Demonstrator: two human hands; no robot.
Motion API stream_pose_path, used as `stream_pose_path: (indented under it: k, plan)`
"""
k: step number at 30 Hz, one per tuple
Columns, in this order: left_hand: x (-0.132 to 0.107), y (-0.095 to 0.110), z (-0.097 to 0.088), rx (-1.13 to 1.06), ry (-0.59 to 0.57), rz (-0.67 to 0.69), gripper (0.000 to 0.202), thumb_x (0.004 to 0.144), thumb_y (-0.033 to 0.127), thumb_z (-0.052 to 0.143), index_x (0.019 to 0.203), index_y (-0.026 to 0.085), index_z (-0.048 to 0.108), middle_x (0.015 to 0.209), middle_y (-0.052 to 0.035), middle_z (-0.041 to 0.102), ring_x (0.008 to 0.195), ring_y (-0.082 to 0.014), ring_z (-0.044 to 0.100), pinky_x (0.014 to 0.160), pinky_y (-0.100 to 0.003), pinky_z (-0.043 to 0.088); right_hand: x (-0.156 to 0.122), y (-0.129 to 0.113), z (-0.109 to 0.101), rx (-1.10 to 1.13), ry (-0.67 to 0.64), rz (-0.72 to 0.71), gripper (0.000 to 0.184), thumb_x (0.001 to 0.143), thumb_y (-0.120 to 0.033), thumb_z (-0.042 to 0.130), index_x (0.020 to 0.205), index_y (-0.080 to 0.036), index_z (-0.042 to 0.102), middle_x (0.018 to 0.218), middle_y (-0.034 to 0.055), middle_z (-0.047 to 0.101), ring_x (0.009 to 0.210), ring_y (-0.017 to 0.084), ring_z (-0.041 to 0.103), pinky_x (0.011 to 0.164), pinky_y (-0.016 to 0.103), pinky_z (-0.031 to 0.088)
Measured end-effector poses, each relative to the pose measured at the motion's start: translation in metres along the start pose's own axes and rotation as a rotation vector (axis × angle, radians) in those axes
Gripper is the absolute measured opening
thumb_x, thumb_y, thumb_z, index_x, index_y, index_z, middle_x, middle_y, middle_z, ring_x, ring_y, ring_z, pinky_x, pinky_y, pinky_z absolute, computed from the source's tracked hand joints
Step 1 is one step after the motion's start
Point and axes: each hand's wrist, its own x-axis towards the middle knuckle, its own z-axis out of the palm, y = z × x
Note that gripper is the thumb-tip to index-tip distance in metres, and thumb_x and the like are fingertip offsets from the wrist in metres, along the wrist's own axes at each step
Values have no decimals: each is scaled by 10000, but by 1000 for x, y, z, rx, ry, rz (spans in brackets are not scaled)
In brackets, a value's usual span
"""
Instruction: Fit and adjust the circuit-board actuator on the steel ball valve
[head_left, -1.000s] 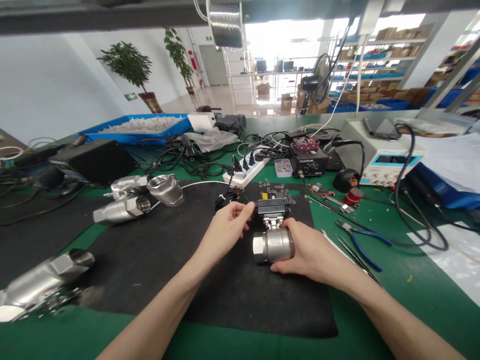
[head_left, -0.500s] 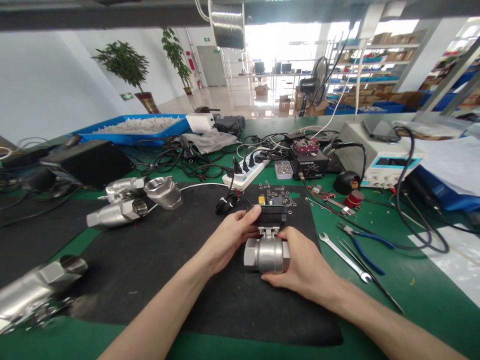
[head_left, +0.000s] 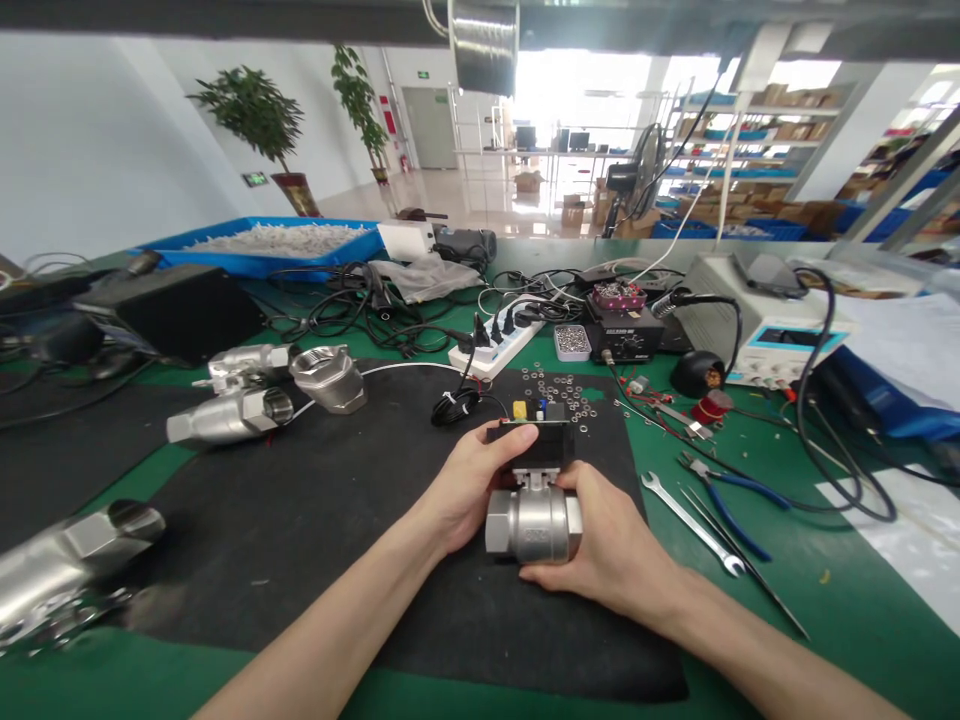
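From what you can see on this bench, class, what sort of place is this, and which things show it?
Probably a factory assembly workbench for electrical fittings: a soldering station, a bench power supply, a steel valve being handled, and stock shelves behind.

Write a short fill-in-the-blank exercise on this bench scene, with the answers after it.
1. The left hand and right hand grip a steel valve; the mat under it is coloured ___.
2. The wrench lies off the mat, to its ___.
3. The pliers beside the wrench have ___ handles.

Answers: black; right; blue.
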Motion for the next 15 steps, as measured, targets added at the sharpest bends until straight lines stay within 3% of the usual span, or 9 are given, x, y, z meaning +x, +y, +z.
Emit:
stream_pose_path:
  k: [9, 15]
  plan:
    - [-3, 4, 0, 15, -60, -35, 498, 840, 433, 785, 1243, 175, 645, 1231, -109, 719, 984, -179, 706, 839, -268, 554, -1, 4, 2, -71, 42, -64, 674, 626, -390, 912, 1113, -215, 480, 1068, 50, 636, 929, 249, 634, 770, 367, 474]
    - [-4, 0, 1, 52, -46, -14, 524, 842, 424, 786, 1277, 167, 651, 1244, -112, 717, 980, -172, 696, 857, -269, 550, 1, -2, -11, -132, -29, -65, 680, 656, -513, 908, 1121, -187, 533, 1066, 64, 660, 930, 266, 638, 794, 390, 465]
